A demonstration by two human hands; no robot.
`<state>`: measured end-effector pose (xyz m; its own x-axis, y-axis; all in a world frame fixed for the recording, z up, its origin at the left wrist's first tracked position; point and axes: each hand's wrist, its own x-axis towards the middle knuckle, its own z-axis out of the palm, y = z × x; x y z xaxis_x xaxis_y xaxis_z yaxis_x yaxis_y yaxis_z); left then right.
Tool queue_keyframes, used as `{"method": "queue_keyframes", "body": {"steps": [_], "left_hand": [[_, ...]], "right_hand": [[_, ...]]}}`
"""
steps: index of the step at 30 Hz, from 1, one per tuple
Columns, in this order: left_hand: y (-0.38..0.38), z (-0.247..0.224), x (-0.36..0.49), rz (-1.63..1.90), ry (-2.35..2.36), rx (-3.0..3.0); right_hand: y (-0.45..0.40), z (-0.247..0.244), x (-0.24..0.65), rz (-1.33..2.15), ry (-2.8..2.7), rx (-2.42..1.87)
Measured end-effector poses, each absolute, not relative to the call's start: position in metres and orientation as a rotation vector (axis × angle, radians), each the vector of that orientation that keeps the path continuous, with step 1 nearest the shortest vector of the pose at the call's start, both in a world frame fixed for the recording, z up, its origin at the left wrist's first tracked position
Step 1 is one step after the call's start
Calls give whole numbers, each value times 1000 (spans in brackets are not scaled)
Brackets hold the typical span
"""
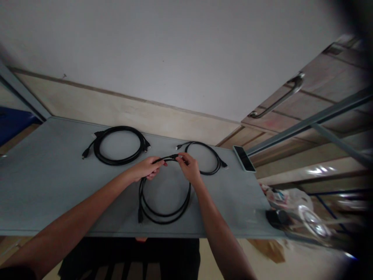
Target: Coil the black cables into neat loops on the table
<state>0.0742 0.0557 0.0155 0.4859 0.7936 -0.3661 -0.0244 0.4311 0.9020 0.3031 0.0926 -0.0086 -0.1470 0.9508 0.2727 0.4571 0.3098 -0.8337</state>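
A black cable (170,222) lies in a loose coil near the front edge of the grey table, its upper part lifted between my hands. My left hand (148,169) is closed round the strands at the coil's upper left. With fingers and thumb, my right hand (188,165) pinches the same cable close to a connector end at the upper right. Another connector of this cable (140,214) hangs down at the coil's lower left. Behind my left hand rests a thicker coiled black cable (116,161). A smaller coiled black cable (217,159) lies behind my right hand.
A phone (244,158) lies at the right end of the grey table (233,210), against a metal rail. A pale wall (145,58) rises behind. Beyond the right edge are a dark object (276,218), a shiny round item (314,222) and plastic bags (291,197).
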Motion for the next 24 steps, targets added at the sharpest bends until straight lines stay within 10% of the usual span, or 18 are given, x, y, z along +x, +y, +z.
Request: {"method": "queue_keyframes", "body": {"steps": [24], "left_hand": [[72, 13, 62, 1085, 1165, 926]], "right_hand": [[97, 9, 323, 1376, -1265, -1045]]}}
